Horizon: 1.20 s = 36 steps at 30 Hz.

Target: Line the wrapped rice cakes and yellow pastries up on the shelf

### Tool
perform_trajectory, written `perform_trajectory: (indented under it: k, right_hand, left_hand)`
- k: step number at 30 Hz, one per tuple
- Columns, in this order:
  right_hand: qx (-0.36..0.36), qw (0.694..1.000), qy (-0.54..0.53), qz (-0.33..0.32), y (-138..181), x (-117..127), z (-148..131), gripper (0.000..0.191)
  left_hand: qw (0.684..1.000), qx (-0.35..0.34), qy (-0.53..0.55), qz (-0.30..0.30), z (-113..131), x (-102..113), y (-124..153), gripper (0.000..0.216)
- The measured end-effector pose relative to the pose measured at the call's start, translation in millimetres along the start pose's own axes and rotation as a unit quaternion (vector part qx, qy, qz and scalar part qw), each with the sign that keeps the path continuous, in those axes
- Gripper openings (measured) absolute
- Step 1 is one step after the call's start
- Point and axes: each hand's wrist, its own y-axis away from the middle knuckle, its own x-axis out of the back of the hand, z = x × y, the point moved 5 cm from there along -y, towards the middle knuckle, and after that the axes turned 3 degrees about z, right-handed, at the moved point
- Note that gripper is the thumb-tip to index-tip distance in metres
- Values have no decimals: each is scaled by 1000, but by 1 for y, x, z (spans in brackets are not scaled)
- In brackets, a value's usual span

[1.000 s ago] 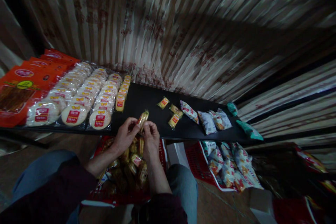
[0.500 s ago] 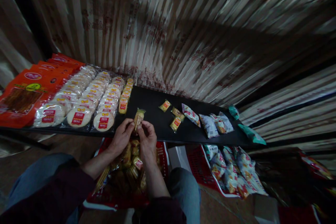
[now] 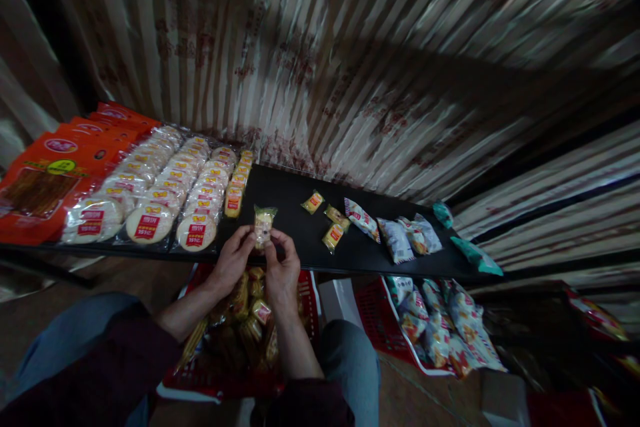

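Between my two hands I hold a small clear-wrapped biscuit pack (image 3: 263, 225) upright, over the front edge of the black shelf (image 3: 285, 240). My left hand (image 3: 234, 259) pinches its left side, and my right hand (image 3: 283, 267) pinches its right side. The pack's pale, unlabelled face is toward me. Left of it, a column of yellow biscuit packs (image 3: 234, 199) with red labels runs back along the shelf. Several more small packs lie loose to the right, among them one yellow pack (image 3: 333, 237). Under my forearms is a red basket (image 3: 314, 310) with many of the same packs.
Rows of round rice crackers (image 3: 199, 232) and orange snack bags (image 3: 47, 173) fill the shelf's left. White snack bags (image 3: 397, 240) and green bags (image 3: 477, 255) lie at the right. Below stands another red basket (image 3: 383, 320) of snack bags. A wrinkled striped sheet (image 3: 300, 67) hangs behind.
The biscuit pack has turned between my fingers, from nearly edge-on to showing its broad pale face. Both hands stay in about the same place.
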Motion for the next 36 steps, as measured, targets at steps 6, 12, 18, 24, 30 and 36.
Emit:
perform_trajectory:
  k: [6,12,18,24,30,36]
  right_hand:
    - [-32,999,-19,6,-1,0,7,27]
    - [-10,1000,22,-8,4,-6,-3,24]
    - [4,999,35,-17,4,-8,-4,27]
    - [38,998,54,-21,5,-6,-9,25]
    - [64,996,62,-29,5,-6,-14,23]
    - [33,997,54,-37,3,-8,-7,24]
  left_hand:
    - [994,57,94,16,-21,0,-6,29]
    - [987,77,135,29,-26,-2,-7,28]
    - [980,107,159,61,-25,-5,-8,26]
    - [964,150,206,72,-21,-8,-8,19]
    - [947,188,249,77,-24,-11,-9,14]
    - [944,188,256,85,-24,-7,-9,15]
